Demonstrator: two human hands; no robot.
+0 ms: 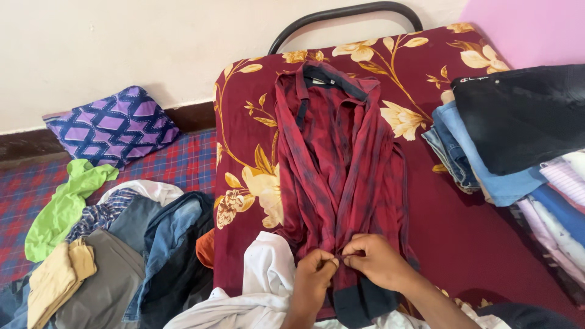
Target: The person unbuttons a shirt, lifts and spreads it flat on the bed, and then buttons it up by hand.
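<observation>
Two hands meet at the lower middle of the frame over a dark red plaid shirt (pixel 341 170) spread lengthwise on a maroon bed cover with gold flowers (pixel 244 140). The left hand (pixel 317 268) and the right hand (pixel 375 259) sit side by side, touching, with the fingers of each pinched narrow on the shirt's front edge near its dark hem. The shirt's collar points toward the top of the frame, below a black metal bed rail (pixel 341 13). A white garment (pixel 265 286) lies just left of the hands. At the right edge stands a stack of folded clothes (pixel 518 134), topped by a dark piece. At lower left lies a loose heap of clothes (pixel 109 244), with a purple patterned pillow (pixel 113 125) above it by the wall.
</observation>
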